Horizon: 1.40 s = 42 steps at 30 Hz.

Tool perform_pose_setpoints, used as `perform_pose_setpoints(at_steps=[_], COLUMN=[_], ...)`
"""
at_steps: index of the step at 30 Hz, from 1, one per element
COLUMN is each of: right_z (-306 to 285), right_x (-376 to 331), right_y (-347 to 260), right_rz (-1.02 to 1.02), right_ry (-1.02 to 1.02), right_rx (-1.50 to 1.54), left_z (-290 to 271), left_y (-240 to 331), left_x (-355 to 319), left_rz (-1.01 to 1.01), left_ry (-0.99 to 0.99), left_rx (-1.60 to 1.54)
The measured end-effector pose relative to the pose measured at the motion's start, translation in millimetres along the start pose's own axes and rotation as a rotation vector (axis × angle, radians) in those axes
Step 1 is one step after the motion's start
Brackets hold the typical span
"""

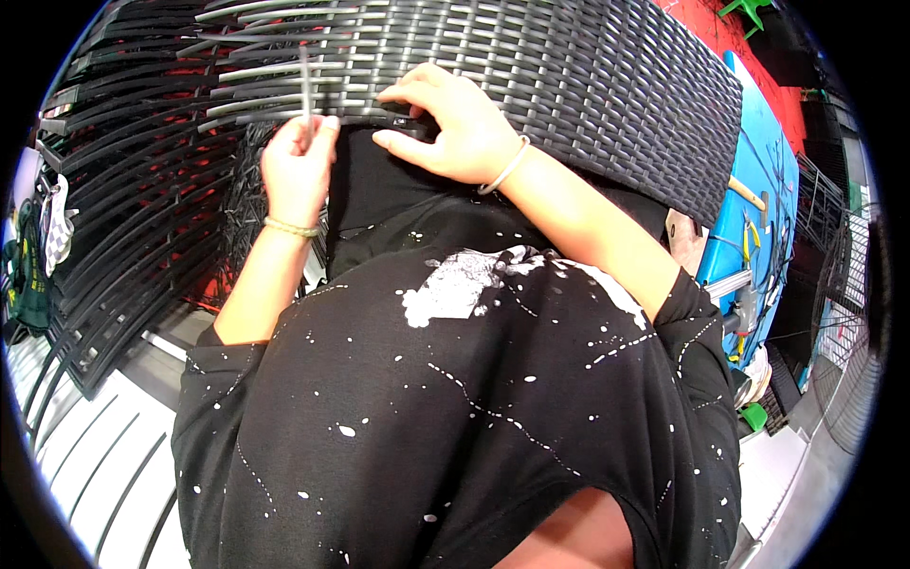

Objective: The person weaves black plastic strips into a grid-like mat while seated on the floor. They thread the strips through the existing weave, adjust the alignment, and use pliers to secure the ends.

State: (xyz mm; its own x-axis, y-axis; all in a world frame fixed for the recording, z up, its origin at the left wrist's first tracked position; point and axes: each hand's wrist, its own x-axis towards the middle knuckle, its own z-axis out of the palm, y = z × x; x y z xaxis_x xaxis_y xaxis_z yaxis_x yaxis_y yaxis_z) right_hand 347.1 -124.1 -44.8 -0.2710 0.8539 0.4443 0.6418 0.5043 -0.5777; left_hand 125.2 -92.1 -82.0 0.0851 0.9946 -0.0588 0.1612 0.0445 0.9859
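A black woven panel (531,85) of flat, shiny wicker strands lies across my lap, its near edge toward me. Beside that edge, my left hand (299,171) is closed in a pinch on a thin strand (305,85). The strand stands up from the fingers, blurred by motion. My right hand (464,128) rests at the near edge, thumb and fingers apart, with fingertips on the weave. Between them a small dark piece (402,122) shows at the edge; I cannot tell what it is. Long loose strands (142,123) fan out from the panel's left side.
At the right stands a blue table (758,142) with hand tools on it, including yellow-handled pliers (752,242) and a wooden-handled tool (747,192). A green stool (745,13) is at the far right on a red floor (701,24). Dark wire frames (829,209) stand farther right.
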Motion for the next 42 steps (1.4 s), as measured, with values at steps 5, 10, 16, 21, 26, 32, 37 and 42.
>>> perform_pose_setpoints(at_steps=[5,10,16,21,26,32,37,42], right_z=[-1,-3,-1,-4,-3,-4,-5,-4], right_x=[-9,-9,-7,-5,-4,-5,-7,-6], right_y=[15,16,13,10,10,9,15,8], right_rz=[-0.047,-0.051,-0.026,-0.022,-0.047,-0.043,-0.051,-0.013], right_ry=[-0.037,-0.053,-0.081,-0.066,-0.048,-0.065,-0.090,-0.075], right_rx=[0.053,0.057,0.056,0.011,0.022,0.011,0.053,0.053], left_z=[-52,-73,-68,-57,-51,-52,-60,-68], left_y=[10,5,-14,2,5,11,19,33], left_x=[12,6,4,10,7,5,4,1], left_rz=[0.024,0.018,-0.194,-0.172,-0.130,-0.121,-0.081,-0.101], left_ry=[0.186,0.196,0.176,0.137,0.095,0.143,0.190,0.042], left_rx=[-0.170,-0.218,-0.343,-0.272,-0.273,-0.313,-0.445,-0.367])
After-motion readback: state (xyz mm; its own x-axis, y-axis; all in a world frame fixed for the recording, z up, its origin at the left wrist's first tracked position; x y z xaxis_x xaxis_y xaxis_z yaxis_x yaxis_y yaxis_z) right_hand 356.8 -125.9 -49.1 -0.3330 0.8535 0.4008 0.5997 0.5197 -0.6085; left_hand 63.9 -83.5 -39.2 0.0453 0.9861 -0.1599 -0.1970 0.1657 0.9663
